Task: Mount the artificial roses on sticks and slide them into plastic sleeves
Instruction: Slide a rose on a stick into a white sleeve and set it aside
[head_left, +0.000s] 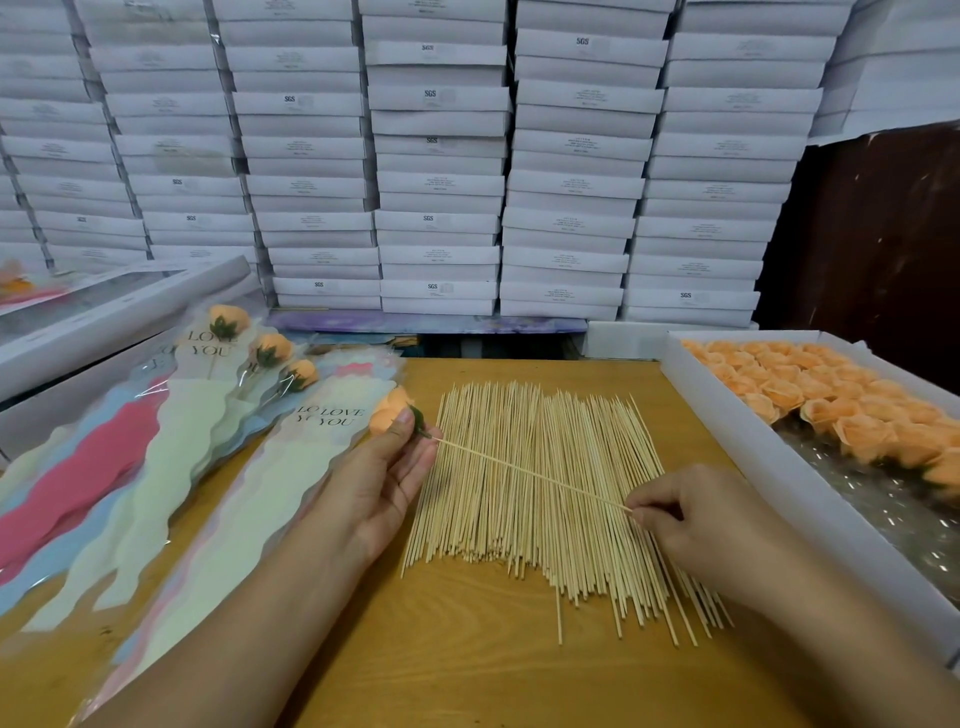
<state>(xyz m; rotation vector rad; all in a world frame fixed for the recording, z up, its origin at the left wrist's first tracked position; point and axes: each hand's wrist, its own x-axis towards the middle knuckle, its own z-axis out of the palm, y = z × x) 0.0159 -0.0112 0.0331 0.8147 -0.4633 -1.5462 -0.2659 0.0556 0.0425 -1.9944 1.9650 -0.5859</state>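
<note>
Above the middle of the wooden table (467, 670), an orange rose (388, 409) sat at the tip of one thin stick (530, 475), held w/ its green calyx pinched betw. thumb and fingers of the left hand (387, 480), palm turned up. The stick ran down and rightward to the right hand (693, 525), whose curled fingers pinched its far end. Directly under both lay the spread pile of sticks (540, 499) on the table, fanned out, near ends ragged. Left of the rose, touching or nearly so, lay overlapping plastic sleeves (171, 483) printed "LOVE YOU", in pink, pale blue and cream; three sleeved roses (270, 349) rested on the far part of that stack. At right, a white tray (769, 457) held rows of loose orange roses (810, 384). Behind everything, stacks of white boxes (436, 156) filled the wall; some marked "SGS".
</note>
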